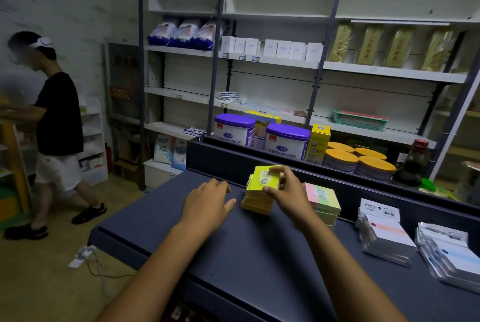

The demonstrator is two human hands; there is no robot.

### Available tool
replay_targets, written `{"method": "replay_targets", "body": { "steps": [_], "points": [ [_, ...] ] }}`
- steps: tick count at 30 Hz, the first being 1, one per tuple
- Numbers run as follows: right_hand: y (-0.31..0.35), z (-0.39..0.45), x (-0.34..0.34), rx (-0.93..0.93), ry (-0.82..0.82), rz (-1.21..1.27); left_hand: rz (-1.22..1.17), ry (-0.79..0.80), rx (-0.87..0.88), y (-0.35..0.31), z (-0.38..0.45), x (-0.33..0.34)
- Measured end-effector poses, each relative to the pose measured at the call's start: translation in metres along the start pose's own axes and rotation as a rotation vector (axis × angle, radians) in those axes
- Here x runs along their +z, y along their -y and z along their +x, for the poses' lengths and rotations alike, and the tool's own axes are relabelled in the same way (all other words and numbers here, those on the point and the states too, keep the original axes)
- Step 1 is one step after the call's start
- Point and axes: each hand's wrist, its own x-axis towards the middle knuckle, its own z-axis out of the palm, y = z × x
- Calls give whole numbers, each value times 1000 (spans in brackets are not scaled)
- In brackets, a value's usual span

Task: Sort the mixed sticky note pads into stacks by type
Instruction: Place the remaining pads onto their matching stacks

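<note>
A stack of yellow sticky note pads (257,202) stands on the dark counter (233,256). My right hand (285,191) pinches the top yellow pad (262,178) between thumb and fingers, tilted up over the stack. My left hand (207,199) lies flat on the counter just left of the stack, fingers relaxed. Behind my right hand sits a stack of pink-and-green pads (324,203). Farther right are two stacks of white packaged pads, one (384,238) with an orange stripe and one (452,254) with a blue stripe.
A raised ledge (337,178) borders the counter's far side, with purple-lidded tins (287,141) and yellow-lidded tins (358,163) behind it. Shelving (259,61) fills the back wall. A person (57,126) stands at far left. A power strip (81,256) lies on the floor.
</note>
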Motion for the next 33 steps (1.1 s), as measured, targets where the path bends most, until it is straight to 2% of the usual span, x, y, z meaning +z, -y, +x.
{"method": "replay_targets", "body": {
  "steps": [5, 14, 17, 20, 23, 26, 33],
  "points": [
    [-8, 17, 10, 31, 10, -91, -12, -3, 4, 5, 7, 5],
    [-24, 26, 19, 14, 24, -611, -24, 19, 3, 7, 6, 12],
    [-23, 24, 19, -33, 26, -673, -28, 22, 13, 4, 6, 12],
    [-19, 16, 11, -78, 31, -634, -37, 24, 30, -5, 5, 10],
    [-15, 1, -7, -145, -12, -555, -47, 12, 61, -20, 4, 8],
    [-15, -18, -36, -189, -47, -591, -51, 4, 90, -41, 1, 6],
    [-33, -73, -136, -129, -73, -717, -109, -7, 187, -125, -12, 4]
  ]
}}
